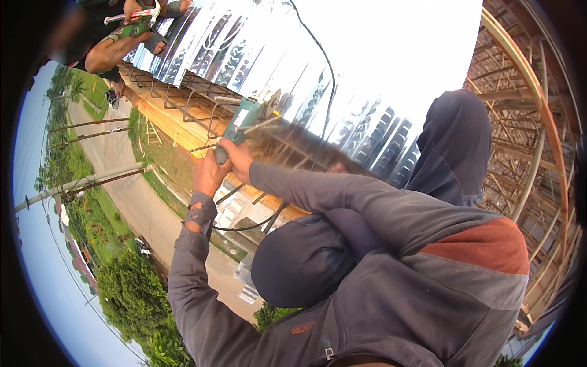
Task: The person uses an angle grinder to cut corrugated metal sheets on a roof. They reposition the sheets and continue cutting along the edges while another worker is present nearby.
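Note:
Both of my hands are wrapped around the rear of a teal angle grinder. My left hand is closed at its back end, and my right hand grips just beside it. At the grinder's far end, the disc sits close to bare steel rods and the edge of the shiny metal sheets. I cannot tell whether the disc touches them or spins. Bent steel bars stick out along the timber board next to the tool.
A co-worker crouches at the upper left, holding a claw hammer. A black cable runs over the sheets. Beyond the timber edge is a drop to a road. Wooden framing stands on the right.

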Demonstrator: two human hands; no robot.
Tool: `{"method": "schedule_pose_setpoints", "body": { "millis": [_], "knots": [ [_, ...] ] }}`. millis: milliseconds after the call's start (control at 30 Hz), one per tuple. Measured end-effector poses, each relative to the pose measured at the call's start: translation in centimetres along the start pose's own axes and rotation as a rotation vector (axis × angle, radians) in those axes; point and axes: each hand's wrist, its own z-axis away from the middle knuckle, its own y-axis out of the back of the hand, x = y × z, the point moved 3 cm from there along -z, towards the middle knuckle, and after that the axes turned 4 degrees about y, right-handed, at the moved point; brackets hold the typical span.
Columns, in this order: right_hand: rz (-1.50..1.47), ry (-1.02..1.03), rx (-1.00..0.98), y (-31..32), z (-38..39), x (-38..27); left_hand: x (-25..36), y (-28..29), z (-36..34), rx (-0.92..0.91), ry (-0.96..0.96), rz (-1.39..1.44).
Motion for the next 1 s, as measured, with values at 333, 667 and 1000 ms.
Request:
{"method": "schedule_pose_setpoints", "body": {
  "millis": [333, 667, 1000],
  "knots": [
    [0.005, 0.020, 0.012, 0.3, -1.1, 0.7, -0.1, -0.1, -0.6, -0.017, -0.024, 0.027],
    [-0.048, 0.007, -0.006, -0.4, 0.1, -0.9, -0.3, -0.4, -0.9, -0.030, -0.012, 0.024],
    [-0.021, 0.036, 0.018, -0.3, -0.2, -1.3, 0.1, -0.4, -1.2, 0.004, -0.048, 0.029]
  ]
}}
